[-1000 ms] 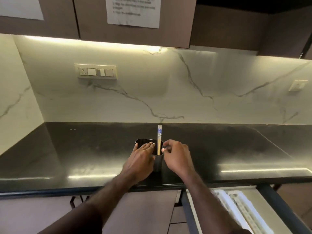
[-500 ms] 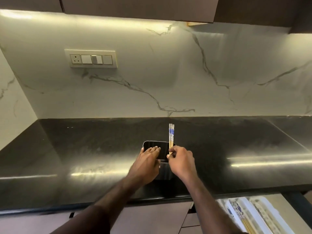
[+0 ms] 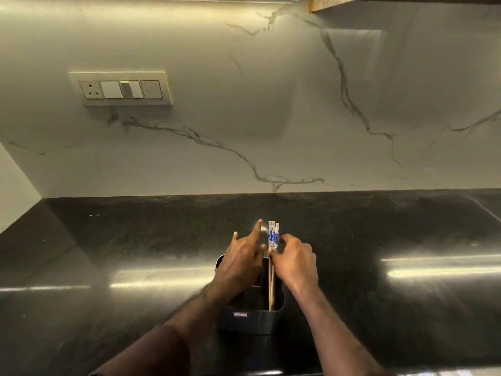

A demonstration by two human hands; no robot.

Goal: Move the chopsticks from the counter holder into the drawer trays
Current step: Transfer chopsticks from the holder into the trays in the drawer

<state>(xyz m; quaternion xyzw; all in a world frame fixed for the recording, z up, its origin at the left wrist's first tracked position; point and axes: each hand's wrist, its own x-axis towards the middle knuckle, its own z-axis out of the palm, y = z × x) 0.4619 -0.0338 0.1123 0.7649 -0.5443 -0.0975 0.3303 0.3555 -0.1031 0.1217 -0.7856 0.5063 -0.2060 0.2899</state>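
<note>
A dark rectangular holder [image 3: 250, 320] stands near the front of the black counter [image 3: 135, 240]. A few wooden chopsticks [image 3: 272, 240] with blue-and-white tops rise out of its right side. My right hand [image 3: 295, 260] pinches them just below the patterned tops. My left hand [image 3: 242, 263] hovers over the holder's mouth, its fingers spread and the index finger raised beside the chopsticks. It holds nothing. The drawer and its trays are out of view.
A marble backsplash [image 3: 271, 118] rises behind the counter, with a switch and socket plate [image 3: 120, 88] at the left. A side wall closes in the counter's left end. The edge of an upper cabinet [image 3: 333, 1] shows at top right.
The view has tilted down and closed in on the counter. My right hand has drawn the chopsticks higher out of the holder. My left hand has lifted off the rim and spread its fingers.
</note>
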